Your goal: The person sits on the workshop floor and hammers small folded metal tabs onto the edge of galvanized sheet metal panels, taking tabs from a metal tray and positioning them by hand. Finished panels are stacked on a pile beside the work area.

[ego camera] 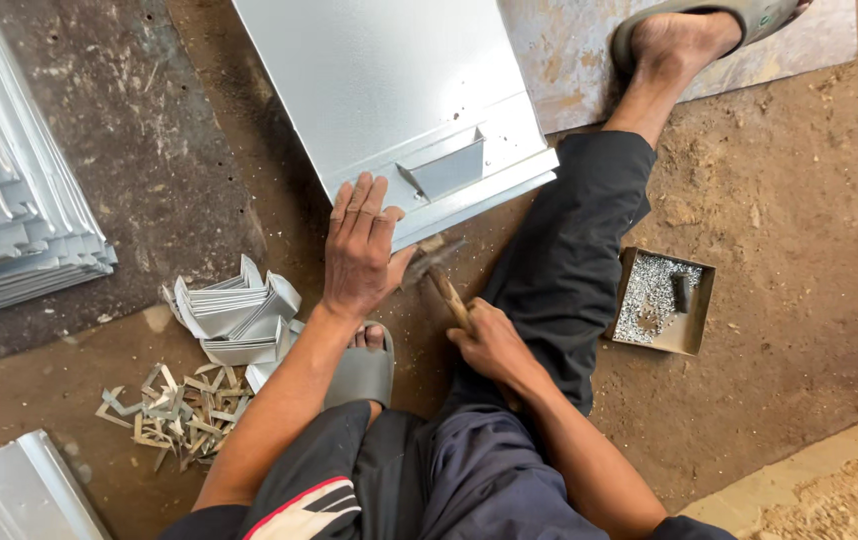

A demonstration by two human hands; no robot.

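Left hand (359,250) flat, fingers spread, pinning the grey metal panel (399,90) by its near edge on the dirt floor. Right hand (489,345) clenched on a wooden-handled hammer (439,275) beside that edge. Best struck squarely, clear of fingers. Open cardboard box (694,335) right of knee: small silvery rivets, one dark punch.

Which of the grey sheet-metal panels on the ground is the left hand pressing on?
The left hand presses the flat grey sheet-metal panel with a bracket ahead of the knees; the stacked panels and the corner panel lie untouched.
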